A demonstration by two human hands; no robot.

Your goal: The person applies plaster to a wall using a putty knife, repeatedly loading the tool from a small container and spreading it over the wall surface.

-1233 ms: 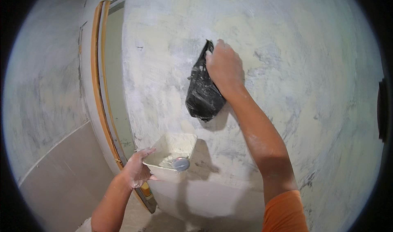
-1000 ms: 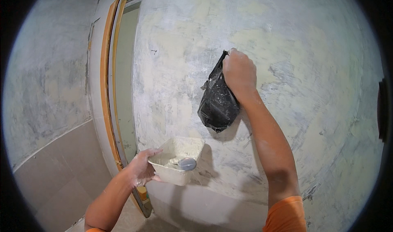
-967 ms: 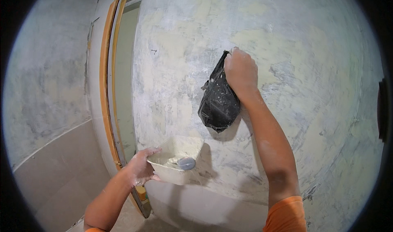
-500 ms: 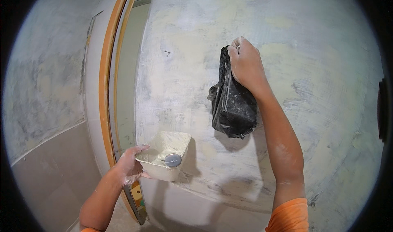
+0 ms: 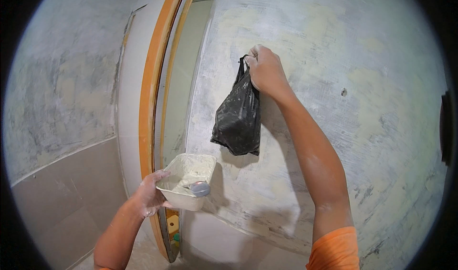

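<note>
My left hand (image 5: 151,193) grips the side of an off-white rectangular plastic tub (image 5: 187,201), thumb at its rim. Pale, putty-like material coats the inside of the tub. A round grey, shiny piece (image 5: 200,188) rests at the near right rim; I cannot make out what it belongs to. Higher up, my right hand (image 5: 266,70) pinches the handle loops of a black plastic bag (image 5: 237,122) close to the wall. White dust marks the bag, which hangs down with something bulky inside. Whether its loops touch anything on the wall is hidden by my fingers.
Behind both hands stands a patchy grey-white plastered wall (image 5: 310,46) with a small dark hole (image 5: 343,92). To the left are an orange-edged door frame (image 5: 153,89) and another plastered wall (image 5: 86,65) above grey tiles (image 5: 71,193).
The right hand has carried the black bag left across the wall, to about where a nail showed earlier. The view has turned a little left. The left hand still holds the tub.
</note>
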